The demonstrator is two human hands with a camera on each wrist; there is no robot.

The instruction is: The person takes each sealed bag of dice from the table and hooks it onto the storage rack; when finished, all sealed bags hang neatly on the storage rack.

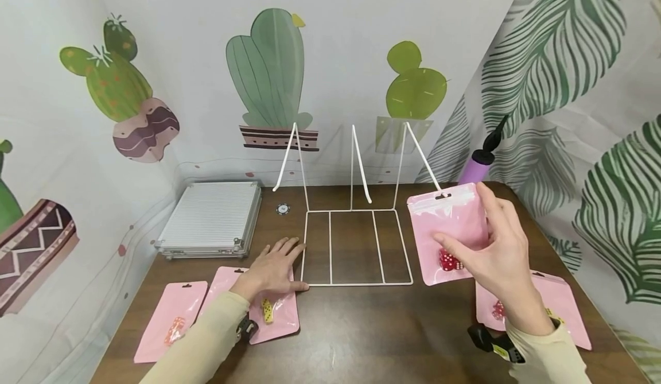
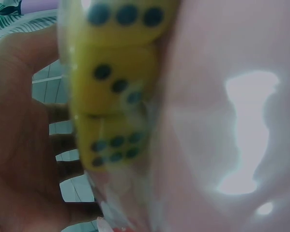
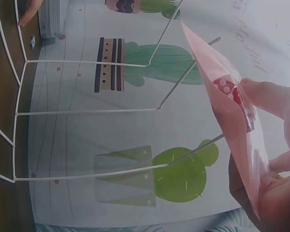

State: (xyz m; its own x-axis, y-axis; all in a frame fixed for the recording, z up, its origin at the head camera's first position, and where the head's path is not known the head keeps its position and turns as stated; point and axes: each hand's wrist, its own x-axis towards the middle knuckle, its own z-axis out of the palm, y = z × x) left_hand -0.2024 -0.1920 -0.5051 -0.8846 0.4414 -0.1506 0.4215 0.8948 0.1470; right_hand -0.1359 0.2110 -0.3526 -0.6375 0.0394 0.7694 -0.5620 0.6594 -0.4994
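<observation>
Rack [image 1: 335,210], two hooks [image 1: 362,164] bare; hanging appears barely begun, other pouches [image 1: 164,312] remaining unhung. Right hand [image 1: 498,246] pinches a pouch [image 1: 446,220] at the right hook's tip, threading unclear; left hand [image 1: 276,268] lies spread at the base.

Between the left hand [image 1: 276,266] and the right hand [image 1: 498,240], a wire display rack [image 1: 356,284] stands on the bench [image 1: 341,338], before the backdrop [image 1: 351,16]. The left hand is at the rack's front left corner; under it lies a domino-dice zip pouch [image 1: 284,321]. A second pouch [image 1: 219,283] lies partly beneath the left forearm, and a third [image 1: 167,315] farther left. Behind that hand sits a latched case [image 1: 212,212], to its left, with a poker chip [image 1: 283,208] between case and rack. The right hand holds a dice pouch [image 1: 439,223], hang hole at the rack's right hook [image 1: 423,157]. Two more pouches lie below that hand, one [image 1: 484,309] left of its wrist, one [image 1: 563,303] right. Behind it is a hand pump [image 1: 476,167].
</observation>
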